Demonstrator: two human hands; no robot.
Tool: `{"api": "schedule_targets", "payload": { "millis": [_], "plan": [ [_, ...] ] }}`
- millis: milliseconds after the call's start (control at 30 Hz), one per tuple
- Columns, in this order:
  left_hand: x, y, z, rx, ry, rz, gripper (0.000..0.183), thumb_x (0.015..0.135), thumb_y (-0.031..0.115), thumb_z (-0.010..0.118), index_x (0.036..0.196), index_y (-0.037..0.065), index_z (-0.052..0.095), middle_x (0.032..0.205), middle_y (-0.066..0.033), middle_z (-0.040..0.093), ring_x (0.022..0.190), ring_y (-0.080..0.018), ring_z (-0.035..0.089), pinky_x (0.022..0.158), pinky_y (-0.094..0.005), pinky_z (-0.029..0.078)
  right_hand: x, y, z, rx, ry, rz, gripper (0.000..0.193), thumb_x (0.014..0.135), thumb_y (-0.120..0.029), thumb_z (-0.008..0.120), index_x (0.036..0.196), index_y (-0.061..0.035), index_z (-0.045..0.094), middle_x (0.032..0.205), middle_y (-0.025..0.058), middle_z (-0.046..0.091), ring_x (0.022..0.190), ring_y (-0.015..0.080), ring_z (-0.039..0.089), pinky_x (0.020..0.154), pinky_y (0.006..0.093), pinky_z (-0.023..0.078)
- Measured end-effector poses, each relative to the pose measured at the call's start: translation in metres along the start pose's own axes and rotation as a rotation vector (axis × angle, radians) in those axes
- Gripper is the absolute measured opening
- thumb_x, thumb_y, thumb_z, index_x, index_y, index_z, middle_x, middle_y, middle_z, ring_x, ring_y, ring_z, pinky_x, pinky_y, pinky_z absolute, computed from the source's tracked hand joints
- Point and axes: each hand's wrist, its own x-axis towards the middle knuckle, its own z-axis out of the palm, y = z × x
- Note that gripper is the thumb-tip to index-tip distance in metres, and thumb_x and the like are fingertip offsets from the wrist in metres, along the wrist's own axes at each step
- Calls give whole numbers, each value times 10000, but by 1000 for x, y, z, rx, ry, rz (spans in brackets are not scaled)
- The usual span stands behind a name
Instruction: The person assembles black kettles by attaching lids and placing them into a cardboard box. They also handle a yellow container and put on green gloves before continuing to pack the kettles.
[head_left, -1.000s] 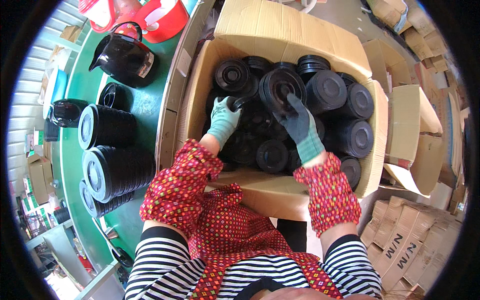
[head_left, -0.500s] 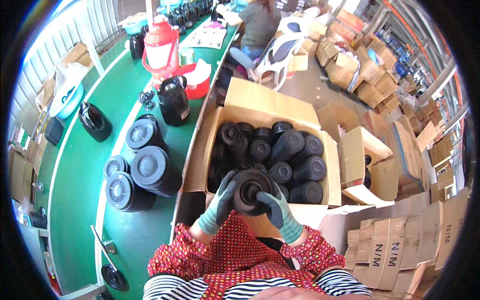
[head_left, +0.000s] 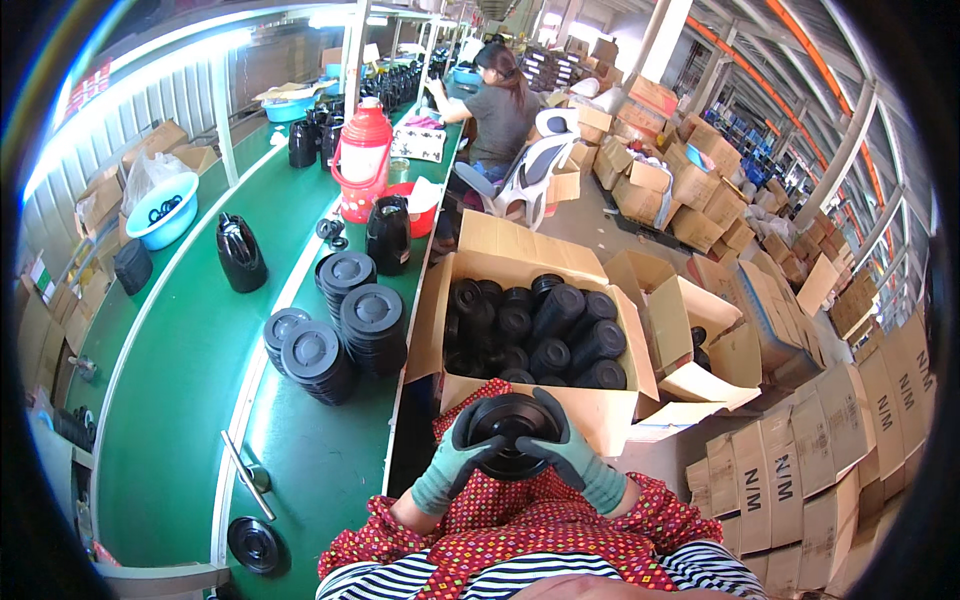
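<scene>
Both gloved hands grip a round black plastic part [head_left: 510, 410] with a wide rim and a recessed middle, held close in front of my body. My left hand [head_left: 462, 452] wraps its left edge. My right hand [head_left: 568, 447] clasps the right edge, its thumb lying over the face. Just beyond, an open cardboard box [head_left: 625, 402] holds several black cylindrical pieces [head_left: 556, 312]. Stacks of black round discs [head_left: 372, 312] stand on the green bench to the left.
On the green bench [head_left: 180, 400] lie a metal rod tool [head_left: 246, 474] and a loose black disc [head_left: 256, 546]. Farther up stand a glossy black jug body [head_left: 240, 255] and a red flask [head_left: 362, 160]. Another person [head_left: 497, 110] sits at the far bench. Cartons [head_left: 790, 480] are stacked at right.
My hands have drawn the black part from the box's near edge toward my body. Its wide face now shows more fully, and the view has tilted up.
</scene>
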Motion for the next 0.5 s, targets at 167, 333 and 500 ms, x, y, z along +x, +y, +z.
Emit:
{"api": "schedule_targets", "payload": {
  "millis": [167, 333, 500],
  "plan": [
    [-10, 2, 12, 310, -9, 284, 885, 751, 218, 876, 1491, 43, 423, 1411, -178, 557, 1290, -320, 567, 1118, -419, 442, -19, -20, -3, 610, -140, 220, 690, 986, -337, 668, 1530, -42, 363, 1464, 133, 506, 1349, 261, 495, 1135, 383, 418],
    [-22, 51, 32, 764, -157, 650, 923, 639, 154, 899, 1441, 5, 466, 1284, -215, 557, 1157, -397, 588, 1018, -446, 484, -36, -84, -3, 685, -76, 595, 845, 972, -718, 408, 1525, -79, 404, 1517, 128, 481, 1375, 315, 480, 1163, 518, 366],
    [-8, 43, 31, 1074, -450, 856, 852, 599, 245, 867, 1382, 88, 568, 1383, -179, 508, 1296, -413, 486, 1101, -570, 391, -21, -73, -20, 659, -161, 637, 802, 1007, -659, 403, 1518, -41, 401, 1498, 130, 501, 1338, 304, 501, 1187, 447, 335]
  ]
}}
